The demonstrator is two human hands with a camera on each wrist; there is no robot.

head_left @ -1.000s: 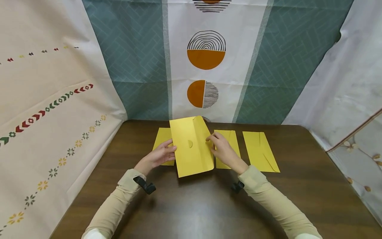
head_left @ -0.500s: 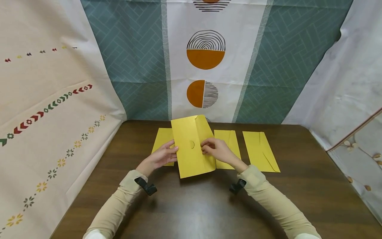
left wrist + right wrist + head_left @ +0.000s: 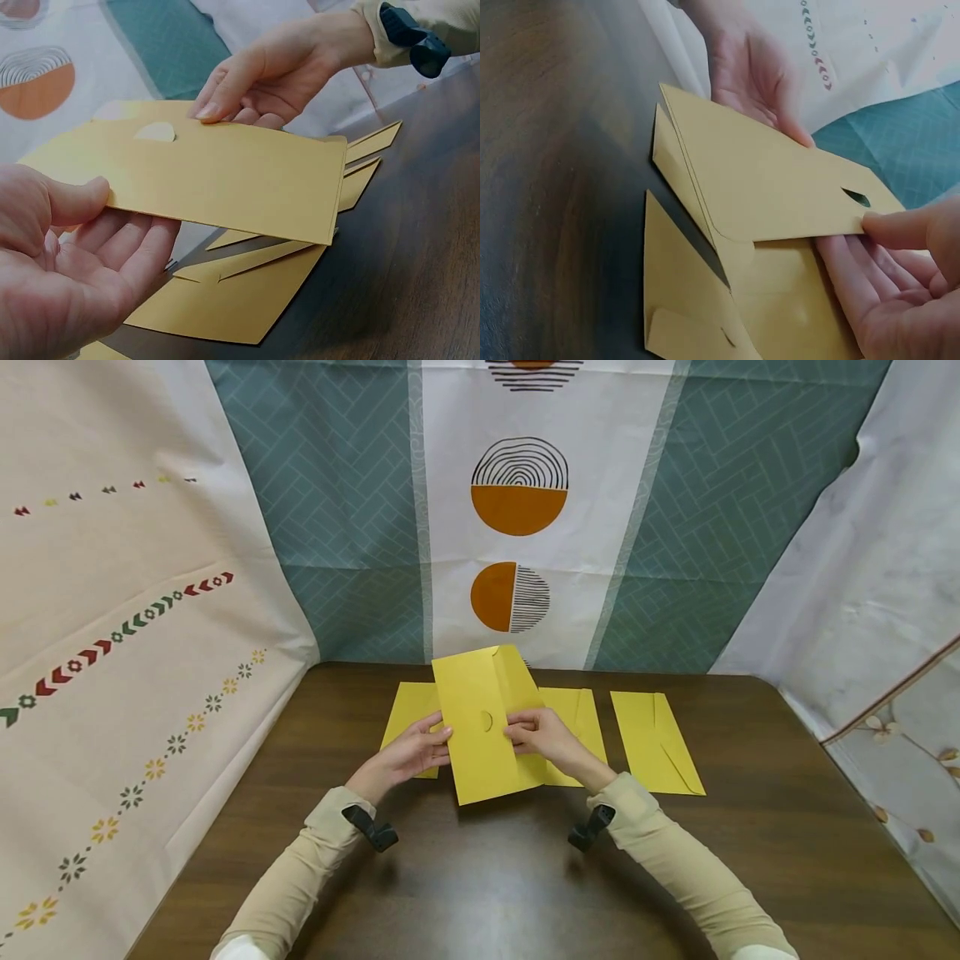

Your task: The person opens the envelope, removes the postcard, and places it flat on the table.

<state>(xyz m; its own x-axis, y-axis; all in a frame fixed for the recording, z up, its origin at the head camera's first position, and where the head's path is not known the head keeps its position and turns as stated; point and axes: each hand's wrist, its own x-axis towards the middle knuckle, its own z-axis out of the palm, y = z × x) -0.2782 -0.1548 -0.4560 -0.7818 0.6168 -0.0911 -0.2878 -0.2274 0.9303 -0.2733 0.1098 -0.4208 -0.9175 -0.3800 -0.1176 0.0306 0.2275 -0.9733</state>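
A yellow envelope (image 3: 468, 764) is held up at a tilt above the table, its flap side toward the head camera. My left hand (image 3: 412, 750) grips its left edge, thumb on the front and fingers behind. With my right hand (image 3: 551, 739) I pinch the edge of the front panel at the open flap. In the right wrist view, the right thumb (image 3: 900, 227) lies on that panel near a half-moon slot (image 3: 856, 197), with the fingers tucked behind it. The flap (image 3: 521, 685) stands unfolded to the right, partly hidden by the right hand.
More yellow envelopes lie flat along the back of the dark wooden table (image 3: 480, 877): one at left (image 3: 408, 702), partly covered, a middle envelope (image 3: 577, 714) and a right envelope (image 3: 656, 739). Patterned cloths (image 3: 352, 527) hang behind and at both sides.
My right hand has moved left from the flap's outer side to the front panel's edge and now pinches it. The held envelope has shifted slightly right; the left hand keeps its grip.
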